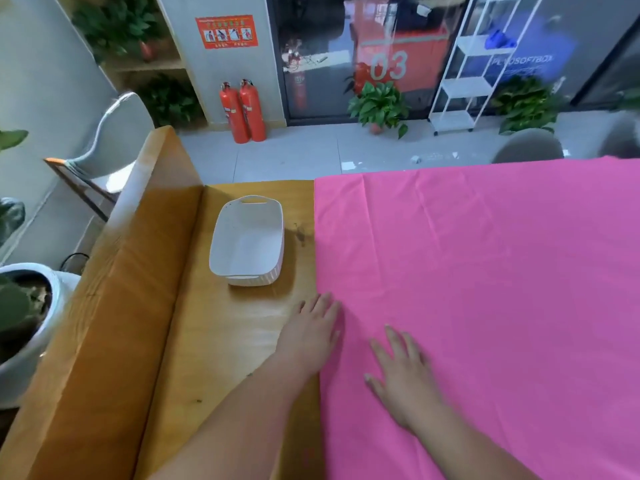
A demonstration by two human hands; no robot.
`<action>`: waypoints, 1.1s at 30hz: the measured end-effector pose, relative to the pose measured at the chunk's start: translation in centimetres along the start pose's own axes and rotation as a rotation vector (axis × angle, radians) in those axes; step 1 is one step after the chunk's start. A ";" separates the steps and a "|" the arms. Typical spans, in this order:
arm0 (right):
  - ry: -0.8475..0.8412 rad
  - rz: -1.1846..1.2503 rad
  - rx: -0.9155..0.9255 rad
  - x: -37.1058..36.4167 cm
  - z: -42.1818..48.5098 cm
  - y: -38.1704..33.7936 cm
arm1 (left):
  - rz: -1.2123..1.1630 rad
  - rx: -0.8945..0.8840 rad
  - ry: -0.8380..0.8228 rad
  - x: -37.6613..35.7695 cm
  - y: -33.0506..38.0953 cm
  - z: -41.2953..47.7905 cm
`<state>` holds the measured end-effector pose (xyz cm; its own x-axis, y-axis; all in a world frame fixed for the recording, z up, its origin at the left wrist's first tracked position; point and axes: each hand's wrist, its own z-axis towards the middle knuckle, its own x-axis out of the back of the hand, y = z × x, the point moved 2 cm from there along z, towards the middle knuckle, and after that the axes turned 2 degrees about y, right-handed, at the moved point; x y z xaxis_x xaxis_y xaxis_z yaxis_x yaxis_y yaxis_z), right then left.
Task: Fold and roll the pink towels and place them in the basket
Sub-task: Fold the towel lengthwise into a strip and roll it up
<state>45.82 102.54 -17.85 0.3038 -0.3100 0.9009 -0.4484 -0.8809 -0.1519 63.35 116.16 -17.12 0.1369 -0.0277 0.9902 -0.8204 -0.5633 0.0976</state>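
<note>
**Position.** The pink towel (485, 271) lies spread flat over the right part of the wooden table (214, 341). Its left edge runs from near to far, just right of the white basket (217, 242). A few shallow creases cross its far half. The basket stands on bare wood to the left, apart from the towel, and holds no towel. Folding is judged not yet begun.

**Hands.** The left hand (311, 332) rests palm down at the towel's near left edge, with fingers straight, fingertips over the hem, gripping nothing. The right hand (401, 372) lies flat on the towel just to the right, with fingers straight and spread, gripping nothing.

**Handling, as judged.** The cloth looks thin, light and limp, with no stiffness. It is likely to sag and wrinkle when lifted, and it may slide on the smooth wood. It is best taken by pinching the corners or the left hem with both hands. Each fold should be pressed flat before rolling.
</note>
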 end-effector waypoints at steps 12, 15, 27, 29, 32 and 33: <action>0.014 0.061 -0.094 1.2 0.1 -6.3 | -0.123 0.096 -0.097 -2.3 -5.6 1.3; 0.046 0.033 -0.079 1.2 0.5 -8.3 | -0.162 0.075 -0.101 -2.0 -5.7 1.3; 0.125 0.046 -0.039 -0.9 -0.1 -9.4 | -0.281 0.123 -0.049 -2.2 -5.9 1.3; 0.130 0.124 -0.070 -0.1 -0.4 -9.5 | -0.344 0.169 -0.013 -1.7 -5.6 1.6; 0.081 0.234 -0.108 1.2 -1.0 -9.5 | -0.466 0.243 0.031 -0.8 -4.9 2.5; 0.087 0.258 -0.129 1.5 -1.3 -9.5 | -0.519 0.270 0.038 -0.5 -4.6 2.9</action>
<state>49.45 110.88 -14.58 0.0954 -0.4811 0.8715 -0.6061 -0.7225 -0.3325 68.71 116.34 -18.37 0.4587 0.3352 0.8229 -0.4799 -0.6859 0.5469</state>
